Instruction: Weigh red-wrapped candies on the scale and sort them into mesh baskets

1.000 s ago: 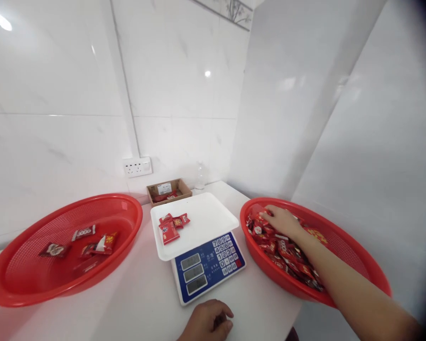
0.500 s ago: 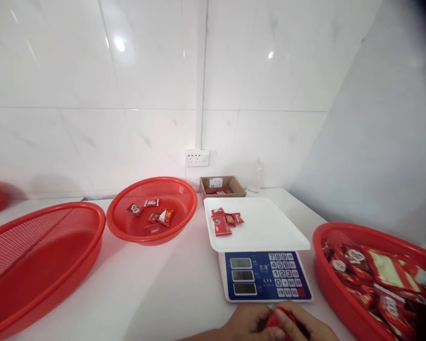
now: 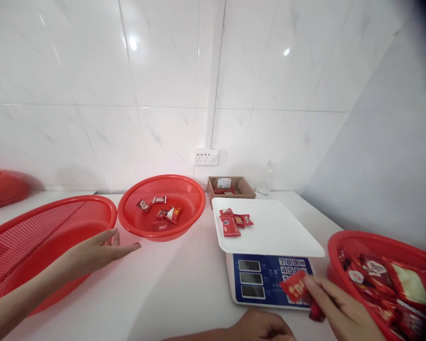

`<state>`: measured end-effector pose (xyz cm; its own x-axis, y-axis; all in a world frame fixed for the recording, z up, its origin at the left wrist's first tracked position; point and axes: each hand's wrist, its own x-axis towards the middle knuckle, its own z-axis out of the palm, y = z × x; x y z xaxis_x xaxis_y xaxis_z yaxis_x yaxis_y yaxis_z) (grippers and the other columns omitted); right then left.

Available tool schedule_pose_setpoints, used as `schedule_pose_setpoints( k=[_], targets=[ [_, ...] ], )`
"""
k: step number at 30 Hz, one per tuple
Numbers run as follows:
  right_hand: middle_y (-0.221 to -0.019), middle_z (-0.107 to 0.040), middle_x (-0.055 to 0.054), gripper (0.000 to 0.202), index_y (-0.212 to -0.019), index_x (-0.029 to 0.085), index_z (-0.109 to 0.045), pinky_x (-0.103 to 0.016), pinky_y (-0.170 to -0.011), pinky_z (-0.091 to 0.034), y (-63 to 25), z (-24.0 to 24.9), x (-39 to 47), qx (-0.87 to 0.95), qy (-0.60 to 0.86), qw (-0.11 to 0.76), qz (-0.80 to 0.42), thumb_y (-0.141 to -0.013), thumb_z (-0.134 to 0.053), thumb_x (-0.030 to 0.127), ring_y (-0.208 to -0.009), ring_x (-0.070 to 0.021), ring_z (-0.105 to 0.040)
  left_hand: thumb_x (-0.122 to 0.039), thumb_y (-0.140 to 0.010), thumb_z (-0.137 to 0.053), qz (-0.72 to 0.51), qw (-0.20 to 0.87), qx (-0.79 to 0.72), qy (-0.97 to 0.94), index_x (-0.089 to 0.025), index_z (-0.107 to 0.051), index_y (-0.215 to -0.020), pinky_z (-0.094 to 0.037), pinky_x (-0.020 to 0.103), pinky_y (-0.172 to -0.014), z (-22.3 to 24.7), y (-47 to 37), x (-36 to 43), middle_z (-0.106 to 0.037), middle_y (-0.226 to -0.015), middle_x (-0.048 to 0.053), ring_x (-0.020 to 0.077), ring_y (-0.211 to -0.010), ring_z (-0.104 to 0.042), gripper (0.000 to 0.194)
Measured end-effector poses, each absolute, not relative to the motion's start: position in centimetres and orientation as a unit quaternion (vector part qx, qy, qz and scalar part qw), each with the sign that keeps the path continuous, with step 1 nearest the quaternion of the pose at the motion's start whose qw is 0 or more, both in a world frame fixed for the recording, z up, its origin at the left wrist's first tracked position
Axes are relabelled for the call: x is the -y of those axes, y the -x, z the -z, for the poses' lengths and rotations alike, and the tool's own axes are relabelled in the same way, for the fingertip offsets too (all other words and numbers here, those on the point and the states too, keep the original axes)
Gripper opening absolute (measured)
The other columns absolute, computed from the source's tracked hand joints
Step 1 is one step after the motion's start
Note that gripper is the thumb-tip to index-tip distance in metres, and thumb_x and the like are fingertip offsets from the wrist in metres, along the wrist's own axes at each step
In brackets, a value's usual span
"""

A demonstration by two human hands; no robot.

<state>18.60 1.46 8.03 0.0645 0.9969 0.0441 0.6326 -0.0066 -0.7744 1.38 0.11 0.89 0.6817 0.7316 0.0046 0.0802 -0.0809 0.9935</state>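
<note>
My left hand (image 3: pixel 264 326) is at the bottom edge, in front of the scale (image 3: pixel 266 294). Its fingers are curled, and whatever they hold is hidden. A red candy packet (image 3: pixel 294 287) is pinched in my right hand (image 3: pixel 335 300) over the scale's keypad, with a darker red piece (image 3: pixel 316 312) just below it. Several small red packets (image 3: pixel 230 226) lie at the left of the scale's white tray (image 3: pixel 277 232). To the right stands a red basket (image 3: pixel 344 237) full of red packets.
Another person's open hand (image 3: pixel 95 251) reaches from the left over a large red basket (image 3: pixel 108 208). A round red basket (image 3: pixel 199 208) holds several packets. Behind the scale are a cardboard box (image 3: pixel 246 189) and a clear plastic item (image 3: pixel 269 175). A red bundle (image 3: pixel 7 187) lies far left.
My hands have come apart, the right one moving right and up with the red packet. Another person's arm has appeared from the left. The view has shifted slightly left.
</note>
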Motion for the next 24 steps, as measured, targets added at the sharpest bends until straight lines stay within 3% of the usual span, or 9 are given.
schedule_pose_setpoints(
  k=[3, 6, 11, 15, 18, 22, 24],
  targets=[
    [-0.074, -0.066, -0.002, 0.039, -0.077, 0.026, -0.059, -0.027, -0.062, -0.045, -17.2, -11.1, -4.2, 0.650, 0.660, 0.323, -0.196, -0.074, -0.037, 0.058, -0.072, -0.0217, -0.059, -0.066, -0.070, -0.046, -0.233, 0.511, -0.306, -0.769, -0.023, -0.067, -0.088, -0.049, 0.027, -0.062, -0.4, -0.9, 0.0, -0.066, -0.079, 0.005, 0.0183, -0.076, -0.060, 0.052],
    [-0.069, -0.065, 0.000, 0.038, -0.074, 0.025, -0.057, -0.026, -0.060, -0.042, -14.8, -12.6, -7.2, 0.702, 0.640, 0.268, -0.163, -0.081, -0.031, 0.053, -0.068, -0.0190, -0.058, -0.055, -0.077, -0.048, -0.237, 0.437, -0.326, -0.804, -0.026, -0.068, -0.081, -0.049, 0.022, -0.063, -0.6, 1.4, -0.3, -0.068, -0.080, 0.001, 0.0139, -0.078, -0.062, 0.035],
    [-0.071, -0.065, 0.000, 0.035, -0.073, 0.025, -0.057, -0.026, -0.054, -0.036, -11.7, -12.5, -10.5, 0.738, 0.649, 0.149, -0.112, -0.084, -0.031, 0.046, -0.069, -0.0204, -0.058, -0.044, -0.085, -0.009, -0.280, 0.346, -0.397, -0.803, -0.017, -0.068, -0.071, -0.043, 0.007, -0.066, -5.0, 14.9, -1.9, -0.067, -0.072, -0.006, -0.0010, -0.067, -0.058, 0.066],
    [-0.078, -0.067, -0.001, 0.032, -0.094, 0.027, -0.055, -0.028, -0.057, -0.038, -11.8, -11.8, -11.2, 0.718, 0.666, 0.172, -0.107, -0.083, -0.033, 0.047, -0.075, -0.0225, -0.060, -0.038, -0.082, 0.001, -0.308, 0.267, -0.467, -0.785, -0.016, -0.066, -0.061, -0.044, 0.006, -0.064, -8.1, 24.3, -2.4, -0.065, -0.063, -0.008, -0.0016, -0.069, -0.059, 0.073],
    [-0.076, -0.066, -0.001, 0.029, -0.090, 0.024, -0.054, -0.029, -0.062, -0.042, -12.7, -11.1, -11.2, 0.708, 0.645, 0.257, -0.130, -0.080, -0.037, 0.046, -0.073, -0.0200, -0.061, -0.038, -0.082, -0.002, -0.298, 0.283, -0.461, -0.787, -0.018, -0.067, -0.067, -0.044, 0.007, -0.064, -6.7, 21.5, -2.2, -0.065, -0.066, -0.010, -0.0009, -0.074, -0.060, 0.069],
    [-0.091, -0.063, -0.006, 0.027, -0.087, 0.020, -0.055, -0.031, -0.074, -0.045, -13.8, -9.4, -11.2, 0.721, 0.582, 0.352, -0.133, -0.076, -0.041, 0.039, -0.081, -0.0189, -0.059, -0.033, -0.086, 0.004, -0.270, 0.350, -0.428, -0.788, -0.024, -0.069, -0.070, -0.047, 0.016, -0.064, -2.4, 10.0, -1.3, -0.064, -0.072, -0.011, 0.0079, -0.088, -0.061, 0.075],
    [-0.096, -0.062, -0.008, 0.027, -0.089, 0.019, -0.055, -0.033, -0.078, -0.045, -14.2, -8.4, -11.3, 0.733, 0.562, 0.357, -0.137, -0.075, -0.040, 0.036, -0.086, -0.0195, -0.057, -0.033, -0.091, -0.010, -0.255, 0.375, -0.402, -0.796, -0.020, -0.067, -0.083, -0.047, 0.023, -0.069, -0.7, 4.9, -0.8, -0.063, -0.084, -0.008, 0.0143, -0.092, -0.060, 0.060]
  ],
)
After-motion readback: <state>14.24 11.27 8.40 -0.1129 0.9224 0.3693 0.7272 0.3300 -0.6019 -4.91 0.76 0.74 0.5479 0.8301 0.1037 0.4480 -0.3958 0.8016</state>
